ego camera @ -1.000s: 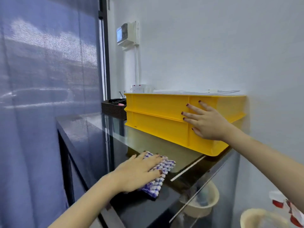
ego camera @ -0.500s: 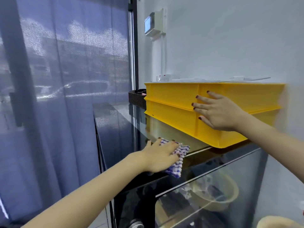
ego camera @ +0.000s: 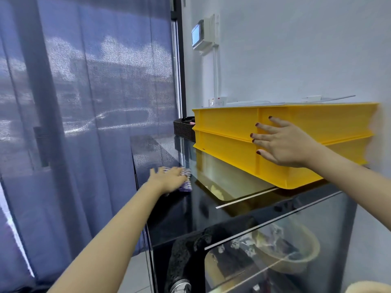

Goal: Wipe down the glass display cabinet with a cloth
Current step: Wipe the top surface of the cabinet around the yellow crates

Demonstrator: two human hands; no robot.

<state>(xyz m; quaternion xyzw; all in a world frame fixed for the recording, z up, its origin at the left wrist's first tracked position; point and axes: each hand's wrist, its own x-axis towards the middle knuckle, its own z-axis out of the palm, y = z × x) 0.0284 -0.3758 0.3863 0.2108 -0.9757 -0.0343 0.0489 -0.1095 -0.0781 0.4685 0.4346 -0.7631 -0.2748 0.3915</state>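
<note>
On dark top of glass display cabinet (ego camera: 190, 214), far left part, near blue curtain (ego camera: 84, 102): blue-and-white checked cloth (ego camera: 186, 183), lying flat; pressed under left hand (ego camera: 169, 180), fingers straight, somewhat blurred; right hand (ego camera: 283, 144) spread wide, palm against near side of stacked yellow plastic crates (ego camera: 222, 127) on cabinet top, right, by wall; black tray stack (ego camera: 183, 129) just beyond crates; beige bowl (ego camera: 300, 259) inside cabinet, under glass.
</note>
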